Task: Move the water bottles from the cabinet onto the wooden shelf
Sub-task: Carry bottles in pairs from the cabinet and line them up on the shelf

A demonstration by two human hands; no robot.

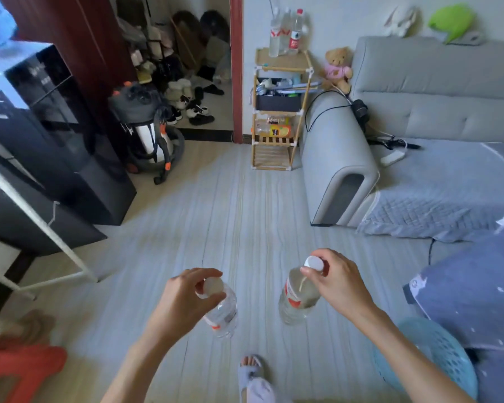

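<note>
My left hand (186,298) pinches the white cap of a clear water bottle (223,314) that hangs below it. My right hand (336,282) grips the cap of a second clear bottle (296,301) with a red label. Both bottles hang over the floor in the lower middle of the view. Far ahead, against the white wall, stands the wooden shelf (277,112). On its top board are three water bottles (285,33), one of them with a red cap and label.
A grey sofa (419,112) runs along the right, its armrest beside the shelf. A black cabinet (50,135) and a vacuum cleaner (149,129) stand at the left. A teal stool (437,359) sits at lower right, a red stool (18,370) at lower left. Grey floor stretches toward the shelf.
</note>
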